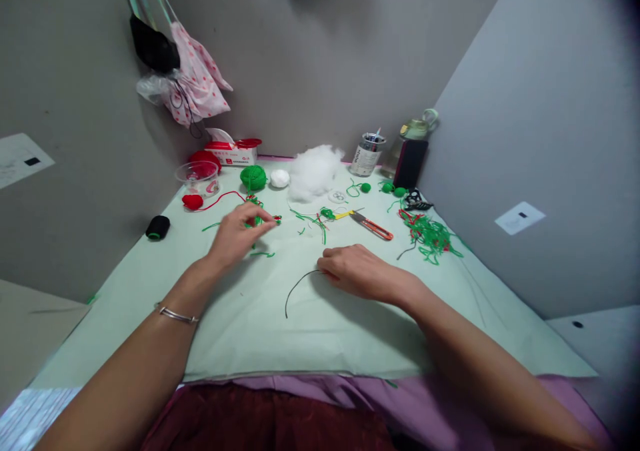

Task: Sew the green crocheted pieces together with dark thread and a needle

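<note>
My left hand (239,232) is over the left middle of the table, thumb and forefinger pinched together. At their tips shows a small red and green yarn piece (278,219), too small to make out fully. Green yarn (253,202) lies partly hidden behind that hand. My right hand (356,271) is closed, its fingers curled round a black cord (295,287) whose free end arcs to the left over the cloth. Beyond the hands lie snips with orange handles (376,226) and loose green yarn scraps (316,221).
White stuffing (315,172), a green yarn ball (253,177) and a clear tub (199,179) stand at the back. A black spool (158,227) is at far left. To the right lie a green and red yarn tangle (431,237), a dark phone (411,163) and a pen tin (367,155).
</note>
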Available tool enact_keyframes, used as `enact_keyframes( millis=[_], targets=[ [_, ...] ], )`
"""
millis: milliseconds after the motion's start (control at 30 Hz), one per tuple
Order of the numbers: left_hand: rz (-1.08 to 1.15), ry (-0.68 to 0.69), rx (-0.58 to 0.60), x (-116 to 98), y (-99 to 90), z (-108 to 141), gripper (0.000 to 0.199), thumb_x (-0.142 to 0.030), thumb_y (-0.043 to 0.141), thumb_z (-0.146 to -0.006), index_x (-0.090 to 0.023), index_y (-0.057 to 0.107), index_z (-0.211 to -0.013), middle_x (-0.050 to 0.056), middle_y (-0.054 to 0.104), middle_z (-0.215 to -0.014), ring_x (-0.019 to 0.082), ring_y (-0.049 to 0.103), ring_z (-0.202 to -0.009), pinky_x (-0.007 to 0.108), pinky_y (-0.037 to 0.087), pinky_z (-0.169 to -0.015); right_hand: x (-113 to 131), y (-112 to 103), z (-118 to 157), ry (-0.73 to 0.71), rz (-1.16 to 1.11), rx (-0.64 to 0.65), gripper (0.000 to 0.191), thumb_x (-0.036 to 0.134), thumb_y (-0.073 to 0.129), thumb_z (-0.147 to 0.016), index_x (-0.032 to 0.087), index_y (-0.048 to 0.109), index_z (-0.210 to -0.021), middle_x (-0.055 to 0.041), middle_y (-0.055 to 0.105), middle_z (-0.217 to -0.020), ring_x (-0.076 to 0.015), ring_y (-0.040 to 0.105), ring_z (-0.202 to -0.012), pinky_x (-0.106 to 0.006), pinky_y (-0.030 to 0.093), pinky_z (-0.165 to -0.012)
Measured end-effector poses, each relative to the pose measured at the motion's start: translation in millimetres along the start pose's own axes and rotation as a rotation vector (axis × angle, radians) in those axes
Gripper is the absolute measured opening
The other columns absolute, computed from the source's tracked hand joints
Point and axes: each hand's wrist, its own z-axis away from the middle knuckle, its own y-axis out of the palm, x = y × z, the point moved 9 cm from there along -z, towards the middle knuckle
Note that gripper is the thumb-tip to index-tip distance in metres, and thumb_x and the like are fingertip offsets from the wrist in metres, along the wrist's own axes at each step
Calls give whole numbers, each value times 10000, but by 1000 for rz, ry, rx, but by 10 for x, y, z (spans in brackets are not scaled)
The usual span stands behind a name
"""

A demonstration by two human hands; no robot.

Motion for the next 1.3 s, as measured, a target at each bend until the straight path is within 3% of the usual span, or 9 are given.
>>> enact_keyframes(
  millis=[100,167,233,300,367,500,700,1000,1300],
  targets=[
    [264,-66,322,-185,517,174,205,-339,749,-776,-190,755,-917,33,638,-834,141,483,-678,313,405,-669,-116,-225,71,3,-459,-75,101,116,553,-870,164,638,-844,-3,664,-746,-89,543,-616,-229,349,-596],
    [446,-145,518,-276,811,326,480,-337,774,-764,-202,691,-1216,21,627,-820,123,469,-647,289,387,-622,-172,-353,92,0,-869,-129,64,195,559,-895,163,613,-886,-14,697,-788,-92,609,-608,-213,416,-571],
    [606,-191,690,-361,1013,464,638,-314,785,-758,-224,592,-1359,45,658,-929,115,499,-667,272,391,-614,-246,-475,89,-6,-1228,-234,106,272,599,-897,169,574,-894,-36,722,-835,-114,660,-593,-218,465,-529],
    [694,-226,816,-391,1118,560,549,-289,781,-763,-207,634,-1285,68,674,-992,112,533,-693,267,410,-633,-389,-591,89,3,-1466,-413,158,294,662,-865,179,555,-885,-16,716,-784,-117,661,-551,-212,478,-491],
    [718,-266,865,-343,1146,595,339,-291,760,-790,-168,705,-1101,59,683,-904,110,552,-689,267,429,-658,-605,-666,119,42,-1624,-623,175,262,708,-822,183,563,-880,26,680,-700,-86,621,-502,-177,459,-458],
    [710,-324,757,-138,1065,500,212,-331,737,-831,-150,737,-942,32,665,-766,106,576,-657,263,449,-673,-1120,-627,279,188,-1874,-973,216,183,755,-748,172,574,-865,77,596,-619,-19,521,-457,-96,398,-410],
    [754,-375,628,55,982,387,295,-424,729,-841,-151,774,-944,62,692,-834,118,600,-672,282,477,-696,-1576,-416,516,304,-2100,-1145,142,103,677,-825,159,546,-825,96,514,-576,4,409,-416,-78,318,-351],
    [589,-377,414,46,761,260,234,-378,825,-671,-168,725,-702,-3,574,-627,102,452,-564,260,334,-551,-1746,-173,531,479,-2063,-1182,145,89,651,-818,157,527,-783,69,527,-616,-3,458,-456,-82,340,-372],
    [749,-357,535,-52,832,340,305,-458,750,-799,-155,745,-832,27,626,-761,89,474,-577,260,411,-595,-1839,-57,510,569,-1958,-1146,166,95,650,-820,172,515,-761,60,532,-613,-18,508,-504,-61,421,-427]
  ],
)
